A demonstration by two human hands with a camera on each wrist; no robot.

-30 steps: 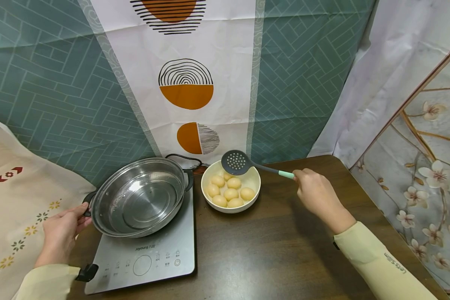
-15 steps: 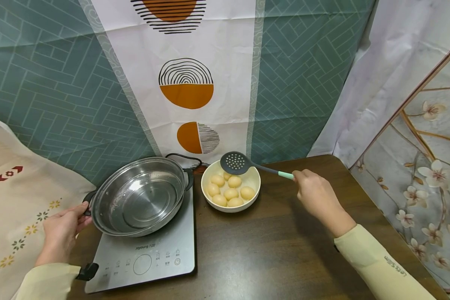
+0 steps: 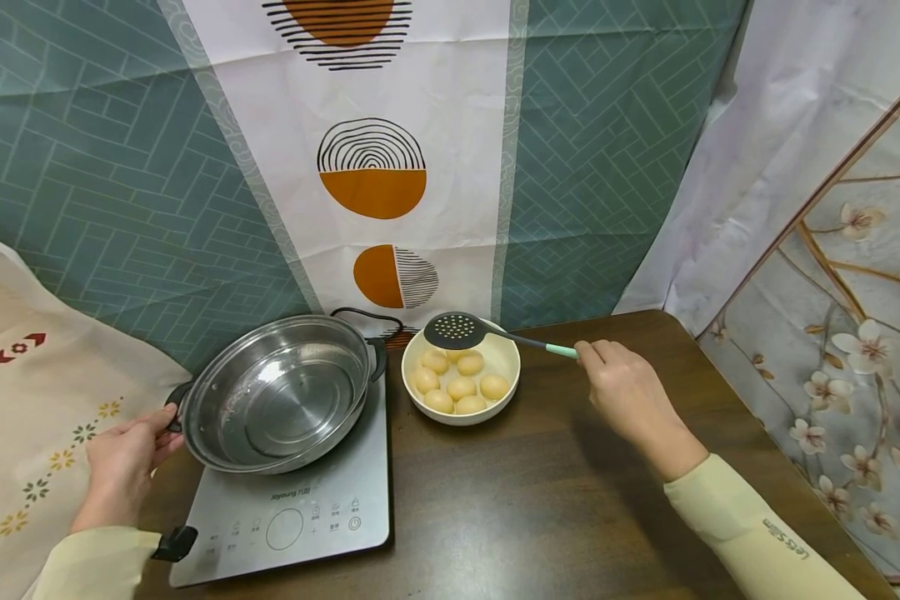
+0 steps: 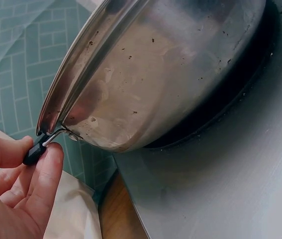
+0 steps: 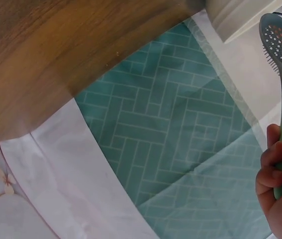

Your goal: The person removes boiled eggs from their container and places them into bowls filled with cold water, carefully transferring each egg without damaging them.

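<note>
My left hand point(image 3: 123, 462) pinches the black side handle point(image 4: 35, 151) of a steel pot point(image 3: 228, 433), between thumb and fingers in the left wrist view. The wide pot sits on the back part of a silver induction cooker point(image 3: 375, 500); only shine shows inside it. My right hand point(image 3: 630, 387) grips the mint-green handle of a skimmer point(image 3: 453, 331). Its dark grey, perforated head hovers over the back left of a cream bowl point(image 3: 506, 350), partly hiding the contents. Several pale yellow, egg-shaped pieces point(image 3: 461, 388) lie in that bowl.
The dark brown wooden table point(image 3: 495, 500) carries the cooker on the left and the bowl right beside it. A black cord point(image 3: 367, 312) runs behind them. A patterned cloth point(image 3: 585, 167) hangs at the back, and a flowered cloth point(image 3: 832, 400) borders the right side.
The skimmer and my right hand have moved slightly left and down, bringing the head lower over the bowl and flatter to view. My left hand and the pot have stayed put.
</note>
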